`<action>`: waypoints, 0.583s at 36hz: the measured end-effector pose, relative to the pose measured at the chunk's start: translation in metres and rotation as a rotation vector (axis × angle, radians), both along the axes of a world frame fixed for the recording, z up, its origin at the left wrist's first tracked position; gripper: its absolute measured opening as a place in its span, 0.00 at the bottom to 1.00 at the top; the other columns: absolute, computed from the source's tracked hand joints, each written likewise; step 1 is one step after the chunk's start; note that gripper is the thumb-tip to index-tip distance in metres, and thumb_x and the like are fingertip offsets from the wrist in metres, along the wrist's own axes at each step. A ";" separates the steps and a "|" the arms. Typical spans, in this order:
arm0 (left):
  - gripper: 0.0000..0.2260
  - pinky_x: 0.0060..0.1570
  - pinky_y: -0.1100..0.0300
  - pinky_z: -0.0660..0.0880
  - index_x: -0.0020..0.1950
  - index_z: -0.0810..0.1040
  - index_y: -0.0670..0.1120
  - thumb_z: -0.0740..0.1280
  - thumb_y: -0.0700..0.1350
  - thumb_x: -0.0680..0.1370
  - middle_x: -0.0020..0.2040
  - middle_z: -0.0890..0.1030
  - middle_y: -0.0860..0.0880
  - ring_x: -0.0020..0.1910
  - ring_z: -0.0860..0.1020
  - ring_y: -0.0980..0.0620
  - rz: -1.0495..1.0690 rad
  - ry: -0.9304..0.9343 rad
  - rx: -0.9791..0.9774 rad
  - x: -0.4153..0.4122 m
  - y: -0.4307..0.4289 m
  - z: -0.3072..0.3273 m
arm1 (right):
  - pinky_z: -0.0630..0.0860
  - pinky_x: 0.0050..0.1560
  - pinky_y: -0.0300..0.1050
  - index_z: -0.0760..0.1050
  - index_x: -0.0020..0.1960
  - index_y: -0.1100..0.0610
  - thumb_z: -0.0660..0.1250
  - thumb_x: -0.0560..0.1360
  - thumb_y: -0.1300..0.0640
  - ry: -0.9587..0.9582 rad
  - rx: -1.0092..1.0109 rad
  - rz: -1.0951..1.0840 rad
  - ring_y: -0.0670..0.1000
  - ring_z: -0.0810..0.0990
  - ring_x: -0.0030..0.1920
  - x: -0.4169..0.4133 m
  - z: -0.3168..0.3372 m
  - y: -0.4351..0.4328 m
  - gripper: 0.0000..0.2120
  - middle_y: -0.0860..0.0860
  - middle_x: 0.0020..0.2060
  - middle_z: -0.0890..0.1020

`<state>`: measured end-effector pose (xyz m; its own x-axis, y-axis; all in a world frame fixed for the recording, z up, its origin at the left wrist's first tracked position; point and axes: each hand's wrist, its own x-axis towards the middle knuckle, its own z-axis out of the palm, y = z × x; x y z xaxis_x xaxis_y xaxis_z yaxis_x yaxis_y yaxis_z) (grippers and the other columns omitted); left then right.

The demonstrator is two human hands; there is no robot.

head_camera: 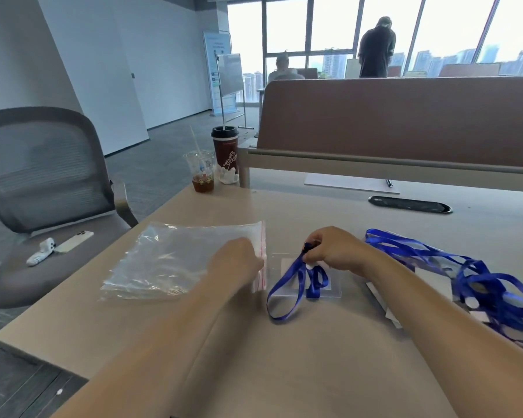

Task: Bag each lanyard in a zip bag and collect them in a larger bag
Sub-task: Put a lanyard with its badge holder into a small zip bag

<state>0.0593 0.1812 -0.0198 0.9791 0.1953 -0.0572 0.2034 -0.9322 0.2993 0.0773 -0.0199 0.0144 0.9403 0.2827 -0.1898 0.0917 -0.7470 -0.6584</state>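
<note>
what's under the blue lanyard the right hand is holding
A clear badge sleeve with a white card inside lies under the lanyard, flat on the table. The right hand covers its top edge.

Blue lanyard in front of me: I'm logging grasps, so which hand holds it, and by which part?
The right hand pinches the blue lanyard at its black clip end. The left hand rests on the zip bag edge.

Head view, angled down, near desk (pixel 314 372)

A blue lanyard (pixel 296 285), clear bags (pixel 175 260) edged by a red zip strip (pixel 263 254), a beige table (pixel 284 357), a grey chair (pixel 43 176) and a dark red, black-lidded cup (pixel 225 152) with a white figure are shown.
</note>
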 end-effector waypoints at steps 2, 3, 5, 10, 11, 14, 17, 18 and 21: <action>0.16 0.62 0.56 0.71 0.69 0.72 0.45 0.62 0.47 0.82 0.64 0.76 0.46 0.62 0.75 0.47 0.014 -0.022 0.012 0.002 0.001 0.000 | 0.75 0.45 0.44 0.81 0.52 0.57 0.71 0.73 0.60 0.000 0.008 -0.005 0.51 0.79 0.47 0.000 0.000 0.001 0.08 0.53 0.46 0.83; 0.14 0.62 0.57 0.72 0.67 0.73 0.44 0.62 0.46 0.82 0.63 0.77 0.46 0.61 0.76 0.47 0.021 -0.034 0.003 0.003 0.001 -0.001 | 0.74 0.42 0.43 0.81 0.51 0.57 0.71 0.73 0.60 -0.005 0.009 -0.005 0.51 0.79 0.45 0.000 0.001 0.002 0.07 0.52 0.44 0.83; 0.11 0.57 0.57 0.74 0.63 0.75 0.44 0.62 0.43 0.81 0.58 0.78 0.46 0.56 0.77 0.47 0.039 -0.063 -0.024 0.003 0.003 0.000 | 0.71 0.38 0.41 0.81 0.48 0.58 0.71 0.72 0.61 -0.017 0.011 -0.011 0.51 0.77 0.42 -0.001 0.002 0.002 0.05 0.52 0.40 0.81; 0.06 0.48 0.58 0.77 0.52 0.80 0.42 0.65 0.40 0.77 0.47 0.82 0.46 0.46 0.81 0.48 0.048 -0.088 -0.111 -0.001 0.008 0.009 | 0.74 0.40 0.41 0.81 0.51 0.59 0.71 0.75 0.59 -0.030 0.074 -0.051 0.49 0.78 0.43 -0.004 0.008 -0.002 0.06 0.55 0.45 0.83; 0.05 0.49 0.55 0.80 0.50 0.81 0.42 0.66 0.40 0.76 0.46 0.83 0.46 0.45 0.82 0.47 0.047 -0.078 -0.129 -0.003 0.008 0.012 | 0.74 0.39 0.40 0.81 0.51 0.58 0.70 0.76 0.59 -0.036 0.094 -0.061 0.49 0.78 0.42 -0.005 0.011 -0.004 0.05 0.54 0.44 0.83; 0.03 0.52 0.52 0.81 0.48 0.81 0.44 0.68 0.41 0.76 0.44 0.82 0.47 0.43 0.82 0.48 0.027 -0.069 -0.164 -0.009 0.007 0.019 | 0.73 0.35 0.38 0.81 0.48 0.57 0.70 0.76 0.59 -0.055 0.156 -0.103 0.48 0.78 0.40 -0.006 0.022 -0.007 0.02 0.52 0.40 0.82; 0.04 0.52 0.54 0.81 0.50 0.81 0.44 0.71 0.43 0.77 0.44 0.82 0.48 0.45 0.82 0.49 -0.030 -0.054 -0.176 -0.016 0.005 0.027 | 0.80 0.43 0.46 0.82 0.48 0.59 0.71 0.76 0.60 -0.070 0.228 -0.163 0.51 0.80 0.42 -0.005 0.031 -0.008 0.03 0.55 0.42 0.83; 0.05 0.51 0.55 0.80 0.49 0.81 0.43 0.71 0.43 0.76 0.43 0.82 0.48 0.45 0.82 0.48 -0.048 -0.046 -0.179 -0.018 0.005 0.029 | 0.80 0.45 0.47 0.81 0.48 0.59 0.71 0.76 0.61 -0.078 0.237 -0.184 0.52 0.81 0.42 -0.005 0.033 -0.007 0.03 0.56 0.43 0.83; 0.04 0.50 0.56 0.78 0.49 0.81 0.43 0.71 0.43 0.77 0.41 0.82 0.48 0.43 0.82 0.48 -0.083 -0.049 -0.189 -0.027 0.003 0.035 | 0.81 0.49 0.50 0.81 0.48 0.60 0.71 0.75 0.61 -0.118 0.245 -0.272 0.54 0.82 0.43 -0.003 0.038 -0.005 0.03 0.58 0.43 0.83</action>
<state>0.0320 0.1847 0.0152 0.9939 0.1037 -0.0373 0.1089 -0.8716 0.4779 0.0746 -0.0251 0.0522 0.9985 0.0433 -0.0337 -0.0026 -0.5760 -0.8174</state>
